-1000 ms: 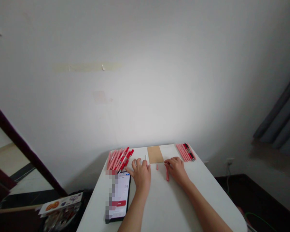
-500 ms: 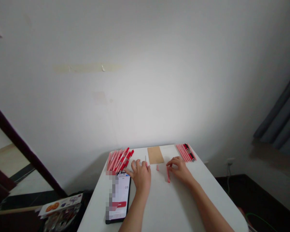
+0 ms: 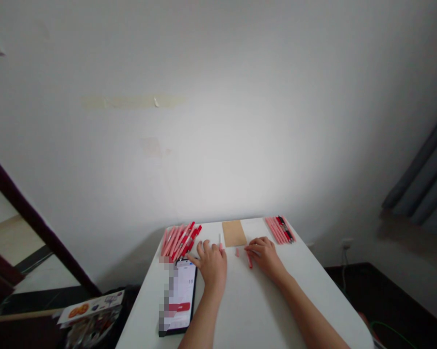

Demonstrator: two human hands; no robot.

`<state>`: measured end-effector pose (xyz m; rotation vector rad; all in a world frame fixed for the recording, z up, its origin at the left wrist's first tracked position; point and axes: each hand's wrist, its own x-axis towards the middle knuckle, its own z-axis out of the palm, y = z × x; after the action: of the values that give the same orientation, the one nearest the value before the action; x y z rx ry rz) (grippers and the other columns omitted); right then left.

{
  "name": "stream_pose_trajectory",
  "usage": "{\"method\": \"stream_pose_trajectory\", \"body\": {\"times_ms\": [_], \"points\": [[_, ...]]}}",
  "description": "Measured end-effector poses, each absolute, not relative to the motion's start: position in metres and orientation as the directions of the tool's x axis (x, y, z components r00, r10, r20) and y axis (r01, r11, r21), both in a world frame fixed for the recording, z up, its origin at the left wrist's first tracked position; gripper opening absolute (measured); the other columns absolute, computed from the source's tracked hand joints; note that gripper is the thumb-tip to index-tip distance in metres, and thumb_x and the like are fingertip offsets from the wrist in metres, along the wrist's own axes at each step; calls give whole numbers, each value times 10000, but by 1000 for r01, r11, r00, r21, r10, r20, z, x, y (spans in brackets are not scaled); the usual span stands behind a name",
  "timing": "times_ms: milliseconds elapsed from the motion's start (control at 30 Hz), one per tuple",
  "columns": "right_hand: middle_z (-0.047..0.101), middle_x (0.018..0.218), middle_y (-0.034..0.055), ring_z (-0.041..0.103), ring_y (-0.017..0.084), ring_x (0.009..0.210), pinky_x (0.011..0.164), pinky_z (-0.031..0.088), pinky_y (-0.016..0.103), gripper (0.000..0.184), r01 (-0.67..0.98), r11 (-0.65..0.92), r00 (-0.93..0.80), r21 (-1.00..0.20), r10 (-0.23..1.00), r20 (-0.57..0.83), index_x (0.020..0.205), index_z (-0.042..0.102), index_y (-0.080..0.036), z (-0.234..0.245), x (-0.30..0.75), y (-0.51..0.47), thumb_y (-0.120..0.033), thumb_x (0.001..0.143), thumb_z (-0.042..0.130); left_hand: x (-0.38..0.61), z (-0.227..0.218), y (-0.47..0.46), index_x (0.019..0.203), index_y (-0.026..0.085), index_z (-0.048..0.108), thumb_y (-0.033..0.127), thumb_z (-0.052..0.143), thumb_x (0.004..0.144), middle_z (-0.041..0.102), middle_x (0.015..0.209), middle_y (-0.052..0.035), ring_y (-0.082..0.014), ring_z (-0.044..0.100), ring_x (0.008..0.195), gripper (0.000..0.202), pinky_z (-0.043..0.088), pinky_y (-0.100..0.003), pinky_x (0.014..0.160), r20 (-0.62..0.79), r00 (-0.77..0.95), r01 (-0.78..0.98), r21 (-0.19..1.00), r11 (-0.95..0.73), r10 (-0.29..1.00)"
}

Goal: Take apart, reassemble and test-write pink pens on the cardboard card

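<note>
My left hand (image 3: 213,266) is low over the white table, thumb and forefinger closed around a slim pen part (image 3: 220,240), pink at the base with a pale shaft. Its other fingers are spread. Between the thumb and fingertips of my right hand (image 3: 265,254) is a pink-and-red pen barrel (image 3: 250,262), its top end hidden by the fingers. A short pink pen piece (image 3: 237,252) lies on the table between both hands. Just beyond it is a flat brown card (image 3: 234,233).
A loose pile of pink and red pens (image 3: 180,241) lies at the back left. A neater row of pens (image 3: 279,230), some black, is at the back right. The phone (image 3: 180,295) lies left of my left forearm. A wall (image 3: 218,121) stands behind the table (image 3: 254,315).
My right hand has moved slightly left with the pen barrel, toward the short pink piece. My left hand has hardly moved. The number on the phone screen differs.
</note>
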<state>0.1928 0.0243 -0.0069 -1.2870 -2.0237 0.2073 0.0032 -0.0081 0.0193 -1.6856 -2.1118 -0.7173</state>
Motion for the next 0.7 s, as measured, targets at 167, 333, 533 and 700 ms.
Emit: {"method": "stream_pose_trajectory", "body": {"times_ms": [167, 333, 533, 700], "points": [[705, 967, 32, 544, 225, 951, 877, 381, 381, 174, 739, 487, -237, -465, 834, 498, 935, 737, -321, -5, 190, 22, -268, 846, 598, 3, 20, -7, 863, 179, 714, 309, 442, 872, 603, 1156, -92, -297, 417, 1210, 302, 146, -721, 1066, 563, -241, 970, 173, 173, 790], [704, 971, 32, 545, 228, 959, 877, 384, 386, 172, 732, 484, -230, -479, 838, 495, 934, 735, -306, -7, 192, 23, -267, 847, 591, 3, 20, -7, 851, 173, 717, 296, 434, 873, 607, 1138, -106, -298, 428, 1200, 309, 169, -719, 1059, 581, -246, 968, 180, 172, 776], [703, 975, 39, 556, 236, 961, 855, 409, 385, 179, 713, 493, -212, -498, 830, 516, 933, 733, -297, -10, 196, 27, -247, 848, 584, 2, 21, -7, 828, 178, 713, 307, 440, 876, 610, 1135, -106, -305, 438, 1194, 307, 201, -717, 1045, 606, -247, 966, 213, 146, 756], [694, 962, 53, 561, 240, 948, 845, 436, 396, 172, 714, 503, -186, -488, 807, 560, 958, 723, -289, -9, 198, 27, -272, 856, 586, 3, 23, -6, 837, 201, 701, 319, 455, 888, 609, 1173, -91, -288, 453, 1201, 277, 216, -691, 1055, 612, -199, 964, 261, 43, 766]]}}
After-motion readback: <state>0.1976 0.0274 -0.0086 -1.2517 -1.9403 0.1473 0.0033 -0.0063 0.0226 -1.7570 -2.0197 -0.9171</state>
